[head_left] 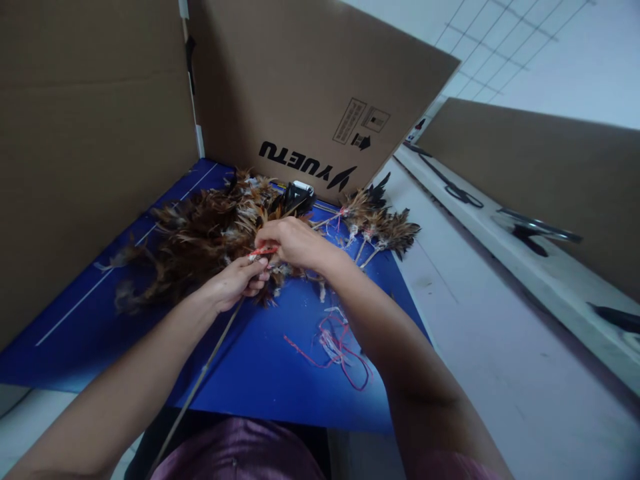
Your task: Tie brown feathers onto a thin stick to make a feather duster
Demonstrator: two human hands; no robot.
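My left hand (245, 279) is closed around the upper part of a thin stick (205, 371), which slants down toward my lap. Feathers sit close around its far end, though my fingers hide how they join it. My right hand (294, 241) meets the left one, its fingers pinched on a red string (263, 252) at the stick's upper part. Directly behind both hands spreads a big heap of brown feathers (200, 230). To the right lie several small feather bunches (383, 223) tied onto thin sticks.
Loose red and white strings (340, 347) lie tangled on the blue tabletop (270, 380). A small black object (299, 198) rests by the cardboard panel (300, 87) at the back. Another cardboard wall (90, 133) stands left. Scissors (464, 195) lie on a ledge at right.
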